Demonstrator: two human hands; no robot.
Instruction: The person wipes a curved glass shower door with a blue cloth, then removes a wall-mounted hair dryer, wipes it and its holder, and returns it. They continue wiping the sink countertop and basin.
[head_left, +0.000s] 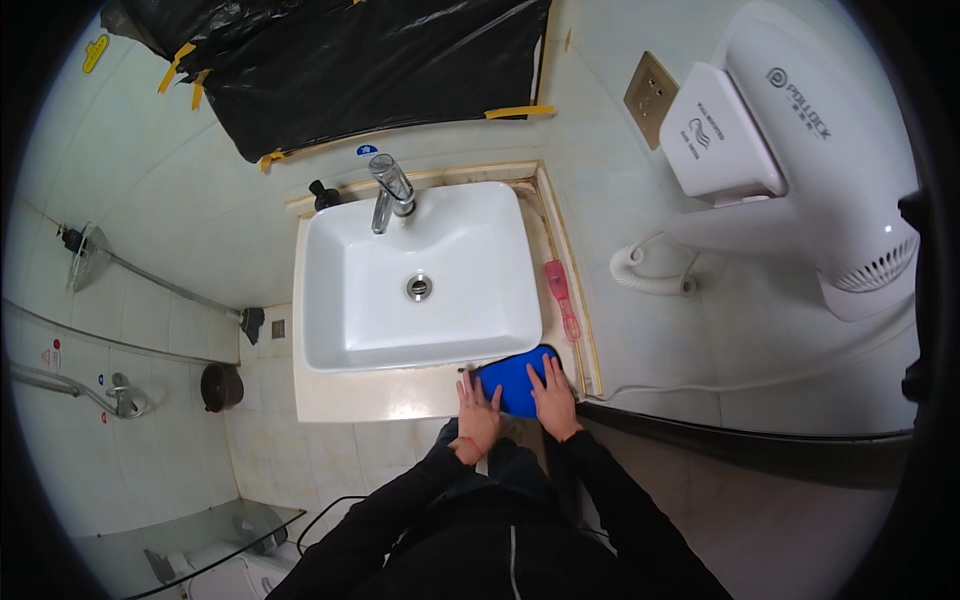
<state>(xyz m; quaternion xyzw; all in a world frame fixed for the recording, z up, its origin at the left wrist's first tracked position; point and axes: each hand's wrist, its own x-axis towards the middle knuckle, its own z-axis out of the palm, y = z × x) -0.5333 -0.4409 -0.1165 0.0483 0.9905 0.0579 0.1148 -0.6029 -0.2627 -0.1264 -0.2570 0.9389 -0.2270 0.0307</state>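
Note:
A flat blue zippered pouch (512, 381) with dark edging lies on the pale countertop (360, 396), at the front right corner of the white washbasin (420, 330). My left hand (478, 412) rests with spread fingers on the pouch's left side. On its right side lies my right hand (555, 397), palm down and fingers apart. Neither hand is closed around anything. Behind the pouch, a pink translucent plastic case (562, 300) sits along the strip of counter between basin and wall.
A chrome faucet (392, 187) rises behind the basin, with a small black bottle (324, 196) to its left. On the right wall hangs a white hair dryer (810, 165) with a coiled cord (637, 266). Black plastic sheeting (375, 67) is taped above. A dark bin (222, 388) stands left.

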